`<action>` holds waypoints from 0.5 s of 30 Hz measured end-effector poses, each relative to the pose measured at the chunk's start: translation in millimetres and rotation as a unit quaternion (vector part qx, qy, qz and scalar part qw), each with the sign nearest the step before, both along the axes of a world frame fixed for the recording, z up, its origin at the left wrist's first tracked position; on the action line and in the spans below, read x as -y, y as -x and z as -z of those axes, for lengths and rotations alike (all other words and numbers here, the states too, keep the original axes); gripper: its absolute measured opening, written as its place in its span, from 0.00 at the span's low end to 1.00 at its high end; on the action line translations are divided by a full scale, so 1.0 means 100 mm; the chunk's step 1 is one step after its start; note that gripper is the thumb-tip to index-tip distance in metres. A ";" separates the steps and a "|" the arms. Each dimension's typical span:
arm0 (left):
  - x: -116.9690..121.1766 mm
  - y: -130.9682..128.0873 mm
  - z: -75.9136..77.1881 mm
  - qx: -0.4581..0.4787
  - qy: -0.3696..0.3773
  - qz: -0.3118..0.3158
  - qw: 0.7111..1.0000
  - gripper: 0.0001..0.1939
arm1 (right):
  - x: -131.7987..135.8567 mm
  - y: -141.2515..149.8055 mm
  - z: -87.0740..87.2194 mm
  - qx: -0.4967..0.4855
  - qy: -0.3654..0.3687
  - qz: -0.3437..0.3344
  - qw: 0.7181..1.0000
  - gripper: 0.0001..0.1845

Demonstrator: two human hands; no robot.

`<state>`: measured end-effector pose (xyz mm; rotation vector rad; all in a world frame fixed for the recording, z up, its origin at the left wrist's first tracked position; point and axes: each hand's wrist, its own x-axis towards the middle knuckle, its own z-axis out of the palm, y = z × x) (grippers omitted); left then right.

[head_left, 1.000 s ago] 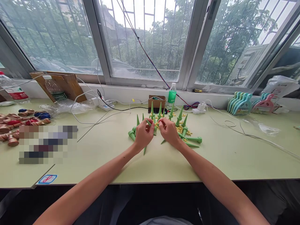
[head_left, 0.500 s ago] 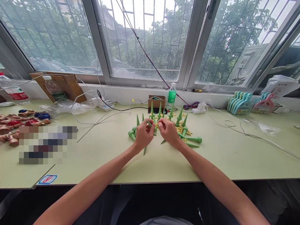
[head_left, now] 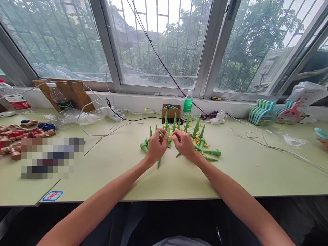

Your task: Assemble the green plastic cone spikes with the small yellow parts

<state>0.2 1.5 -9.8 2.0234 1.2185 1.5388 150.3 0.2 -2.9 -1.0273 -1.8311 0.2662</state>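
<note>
Pale counter (head_left: 153, 186) under barred windows (head_left: 159, 51). Our left hand (head_left: 156, 147) closes its grip around a green spike (head_left: 161, 134); our right hand (head_left: 185, 142) seems to pinch a small yellow piece (head_left: 169, 137) close by. Upright green spikes (head_left: 196, 127) and loose yellow pieces (head_left: 196, 141) sit just beyond.

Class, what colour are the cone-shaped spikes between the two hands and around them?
The spikes are green, seen best in the head view.

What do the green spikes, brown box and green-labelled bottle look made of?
Green spikes: likely moulded plastic, satin, judging by even colour and ridged caps. Brown box: probably matte cardboard, given its thin, plain walls. Bottle: apparently clear, glossy plastic, see-through above its label.
</note>
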 end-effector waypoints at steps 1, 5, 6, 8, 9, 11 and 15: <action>0.00 0.00 0.00 0.000 0.001 -0.002 1.000 0.06 | 0.00 0.00 0.00 0.001 0.000 -0.002 1.000 0.10; -0.01 0.01 0.02 0.001 0.004 -0.009 1.000 0.06 | -0.02 0.00 0.02 0.008 -0.001 -0.006 1.000 0.10; -0.02 0.01 0.02 0.002 0.004 -0.011 1.000 0.06 | -0.02 0.00 0.03 0.009 -0.001 -0.007 1.000 0.10; -0.02 0.00 0.02 0.004 0.002 -0.014 1.000 0.06 | -0.03 0.00 0.04 0.010 -0.002 -0.009 1.000 0.10; -0.02 0.00 0.02 0.005 0.001 -0.015 1.000 0.06 | -0.03 0.00 0.04 0.010 -0.003 -0.010 1.000 0.10; -0.02 0.00 0.01 0.006 -0.001 -0.017 1.000 0.06 | -0.03 0.00 0.05 0.008 -0.006 -0.010 1.000 0.10; -0.02 0.00 0.00 0.006 -0.003 -0.021 1.000 0.06 | -0.03 0.00 0.05 0.000 -0.006 -0.013 1.000 0.10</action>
